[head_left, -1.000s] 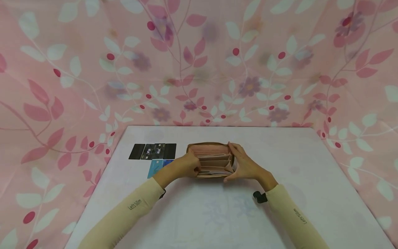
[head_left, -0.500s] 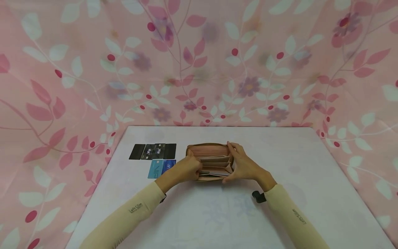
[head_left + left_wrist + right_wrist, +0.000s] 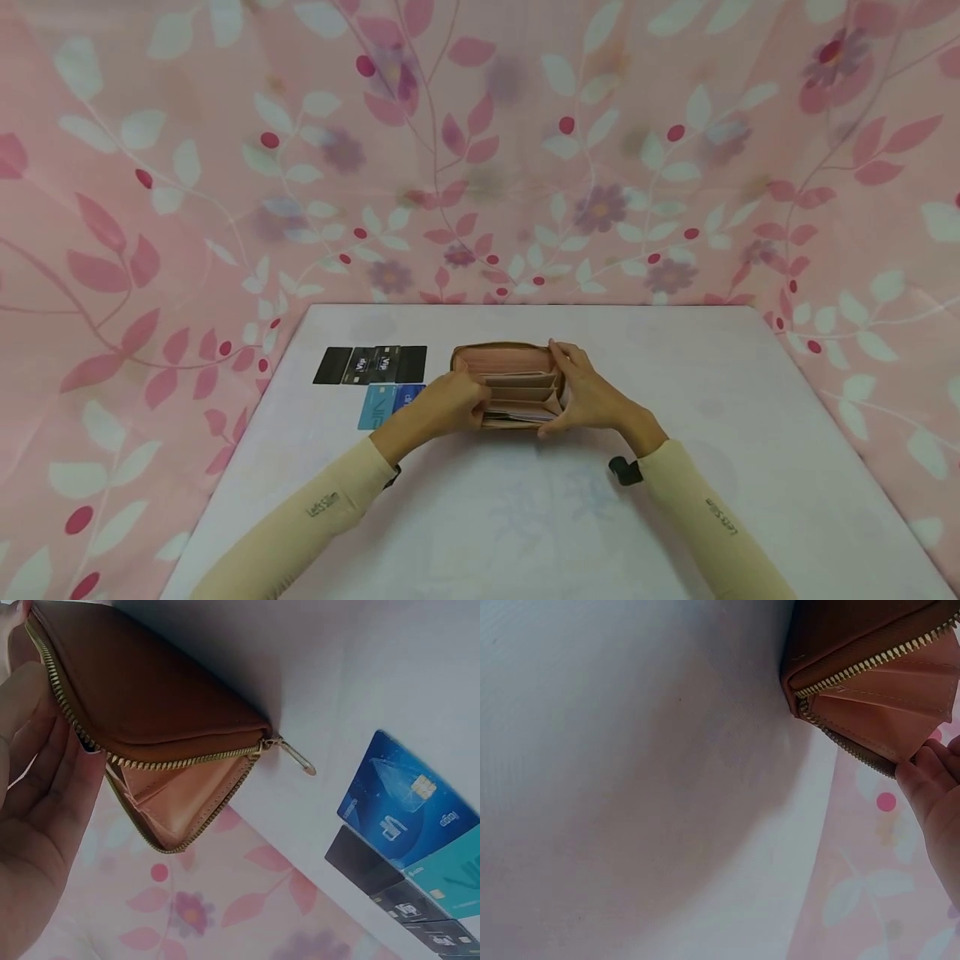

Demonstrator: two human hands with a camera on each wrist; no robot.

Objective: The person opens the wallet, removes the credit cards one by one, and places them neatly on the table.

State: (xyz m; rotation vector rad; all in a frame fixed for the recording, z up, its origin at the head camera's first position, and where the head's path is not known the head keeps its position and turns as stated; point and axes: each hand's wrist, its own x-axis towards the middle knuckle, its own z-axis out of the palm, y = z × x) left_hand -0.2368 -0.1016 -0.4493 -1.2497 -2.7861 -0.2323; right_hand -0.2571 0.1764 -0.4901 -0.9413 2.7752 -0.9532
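Note:
A brown zip-around wallet (image 3: 517,360) stands spread wide on the table, its pink-lined pockets showing and several card or paper edges (image 3: 517,416) in the front one. My left hand (image 3: 452,402) reaches into its left front part with curled fingers. In the left wrist view these fingers close on a small dark card corner (image 3: 86,740) beside the gold zip (image 3: 64,694); most of that card is hidden. My right hand (image 3: 590,395) grips the wallet's right side, thumb at the front edge and fingers at the back edge. The right wrist view shows its fingertips (image 3: 922,776) on the zip edge.
Several black cards (image 3: 369,365) lie in an overlapping row left of the wallet. Below them are a teal card (image 3: 377,407) and a blue card (image 3: 397,799). A floral pink cloth (image 3: 480,167) hangs behind the white table (image 3: 510,517).
The wallet's front edge tipped down toward me, then came back up slightly. My left hand shifted a little to the right inside the front pocket. My right hand keeps its grip.

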